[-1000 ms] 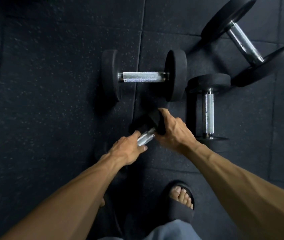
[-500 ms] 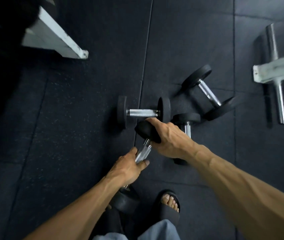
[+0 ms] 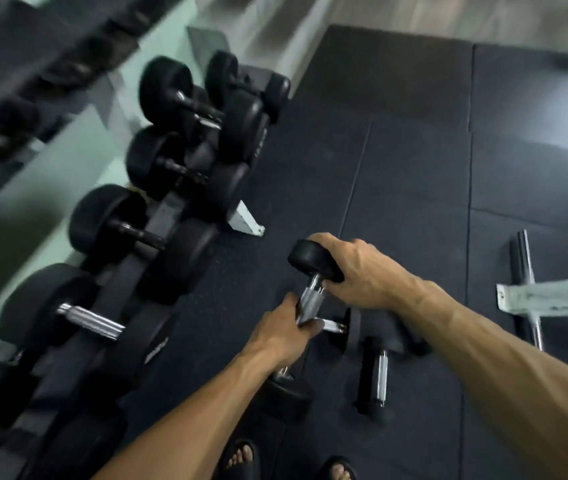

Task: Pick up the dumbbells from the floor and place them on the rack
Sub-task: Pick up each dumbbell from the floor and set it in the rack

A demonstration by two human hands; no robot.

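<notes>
A black dumbbell (image 3: pixel 312 296) with a chrome handle hangs tilted above the floor, held by both hands. My left hand (image 3: pixel 280 336) is wrapped around its handle. My right hand (image 3: pixel 365 275) grips its upper head; the lower head sits below my left wrist. The dumbbell rack (image 3: pixel 168 209) runs along the left, blurred, loaded with several black dumbbells. Two more dumbbells lie on the floor under my right arm: one (image 3: pixel 377 375) with its handle showing, another (image 3: pixel 339 327) partly hidden by my hands.
Black rubber floor mats (image 3: pixel 414 174) cover the ground. A white bench foot with a chrome bar (image 3: pixel 532 296) lies at the right. The rack's white foot (image 3: pixel 246 220) juts out near the dumbbell. My sandalled feet (image 3: pixel 241 459) are at the bottom edge.
The held dumbbell has risen off the floor and my view has swung left and up, bringing the loaded rack into sight. Both hands keep their grip.
</notes>
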